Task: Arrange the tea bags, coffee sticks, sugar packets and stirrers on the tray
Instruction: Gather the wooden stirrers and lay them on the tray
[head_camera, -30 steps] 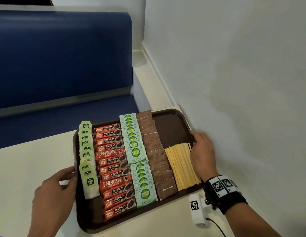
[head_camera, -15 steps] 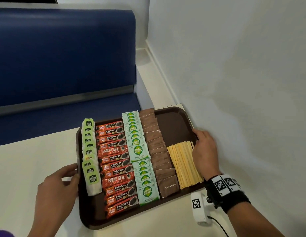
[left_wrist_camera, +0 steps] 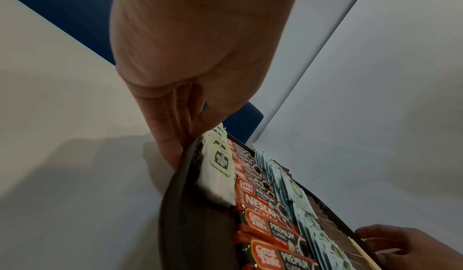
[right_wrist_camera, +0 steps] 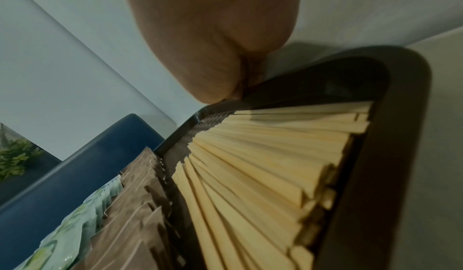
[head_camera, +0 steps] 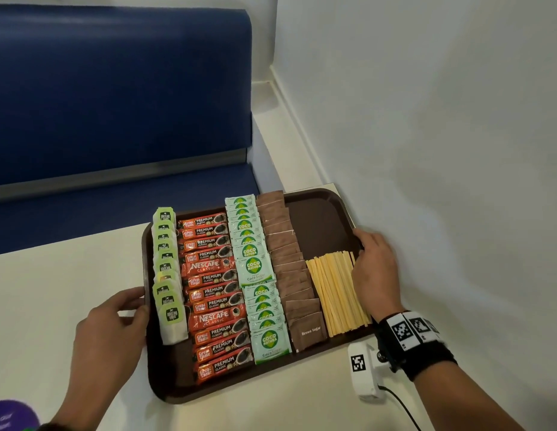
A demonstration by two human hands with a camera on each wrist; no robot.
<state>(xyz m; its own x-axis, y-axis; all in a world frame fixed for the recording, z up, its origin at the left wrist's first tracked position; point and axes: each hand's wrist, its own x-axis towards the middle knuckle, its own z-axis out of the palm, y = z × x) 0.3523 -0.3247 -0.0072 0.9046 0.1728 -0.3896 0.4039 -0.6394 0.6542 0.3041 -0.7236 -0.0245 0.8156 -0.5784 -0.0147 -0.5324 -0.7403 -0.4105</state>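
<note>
A brown tray (head_camera: 320, 225) lies on the white table. In it run rows, left to right: green-tagged tea bags (head_camera: 166, 275), red coffee sticks (head_camera: 213, 293), pale green sugar packets (head_camera: 255, 265), brown sugar packets (head_camera: 289, 269) and wooden stirrers (head_camera: 336, 290). My left hand (head_camera: 137, 306) grips the tray's left rim (left_wrist_camera: 175, 195), thumb above it and fingers outside, beside the tea bags (left_wrist_camera: 220, 167). At the right rim (right_wrist_camera: 400, 135) my right hand (head_camera: 364, 244) holds on, thumb inside and fingers curled over the edge next to the stirrers (right_wrist_camera: 263, 155).
A blue bench (head_camera: 115, 104) stands behind the table, and a white wall (head_camera: 457, 150) runs close along the tray's right side. The tray's far right corner sits near the table's corner. A purple object (head_camera: 9, 415) shows at the bottom left.
Both hands stay on the tray's rims. The view has shifted a little; the tray and its rows look unchanged.
</note>
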